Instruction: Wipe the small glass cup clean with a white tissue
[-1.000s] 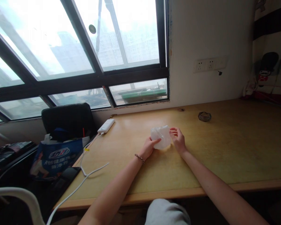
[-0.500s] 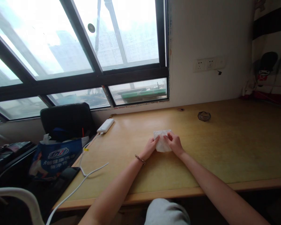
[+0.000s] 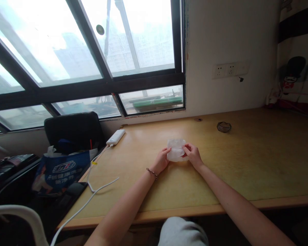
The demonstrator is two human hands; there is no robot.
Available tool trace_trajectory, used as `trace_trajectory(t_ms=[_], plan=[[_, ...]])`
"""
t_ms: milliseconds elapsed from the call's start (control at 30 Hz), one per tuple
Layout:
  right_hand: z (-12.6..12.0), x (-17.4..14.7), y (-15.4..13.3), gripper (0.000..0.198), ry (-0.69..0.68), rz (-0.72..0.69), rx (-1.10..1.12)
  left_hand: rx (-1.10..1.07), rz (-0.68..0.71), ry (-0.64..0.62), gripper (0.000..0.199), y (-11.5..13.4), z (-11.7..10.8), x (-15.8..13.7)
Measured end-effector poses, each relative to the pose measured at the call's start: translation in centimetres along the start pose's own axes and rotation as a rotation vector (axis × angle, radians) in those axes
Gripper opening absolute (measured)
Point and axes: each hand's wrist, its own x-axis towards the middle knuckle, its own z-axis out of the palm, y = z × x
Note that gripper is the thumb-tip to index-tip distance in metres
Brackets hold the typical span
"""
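Between my two hands is a thin white tissue (image 3: 176,149), creased and partly see-through, held up just above the wooden table (image 3: 174,191). My left hand (image 3: 162,160), with a bracelet (image 3: 152,173) at its wrist, pinches the left edge of the tissue, thumb on top. My right hand (image 3: 192,155) grips the right side between thumb and fingers. Both hands are closed on it, and the fingers behind the sheet are partly hidden.
A white power bank (image 3: 115,137) with a white cable (image 3: 94,192) lies along the table's left edge. A glass ashtray (image 3: 224,127) stands at the back right. To the left, a blue bag (image 3: 63,172) rests on a black chair (image 3: 73,130).
The tissue has shifted slightly and lies more spread out, its lower part reaching further right. My left hand has moved a little left and down, away from the right one.
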Motion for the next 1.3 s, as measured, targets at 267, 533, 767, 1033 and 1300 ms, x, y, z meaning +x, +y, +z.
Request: trace_trajectory(t_ms=[267,533,767,1033,1300], plan=[[-0.2,0.2,0.5,0.03,0.077,0.062,-0.077,-0.038,0.028,0.014,0.02,-0.2,-0.5,0.1],[-0.6,0.7,1.2,0.03,0.148,0.083,-0.104,-0.07,0.031,0.031,0.02,0.2,0.2,-0.1],[-0.5,0.4,0.3,0.038,0.208,0.082,-0.08,-0.131,0.088,0.079,0.018,0.2,-0.4,0.3],[1.0,-0.7,0.4,0.042,-0.381,0.287,-0.061,-0.102,0.249,-0.078,0.051,0.5,-0.2,0.0],[0.4,-0.1,0.3,0.04,-0.105,0.13,0.124,-0.035,0.18,-0.127,0.048,0.6,1.5,-1.1]])
